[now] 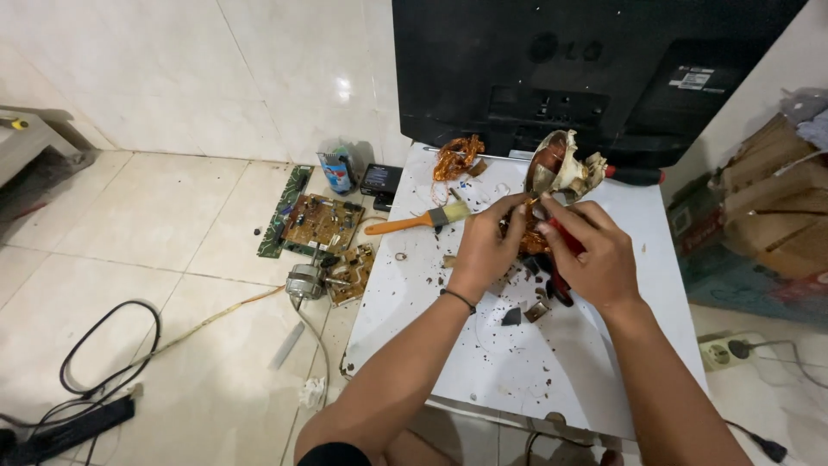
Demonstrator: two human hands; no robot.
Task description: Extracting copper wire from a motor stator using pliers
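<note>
We hold both hands together over the far middle of the white surface [517, 362], working at a coil of copper winding [528, 240] that sits between them. Our left hand [485, 250] is closed, fingertips pinching the coil's near-left side; our right hand [586, 255] is curled around a red-handled tool [562, 285], its far end meeting the coil. Both hands touch it, neither nearer. A metal motor shell [561, 168] lies just beyond; an orange-handled brush [423, 221] lies left.
</note>
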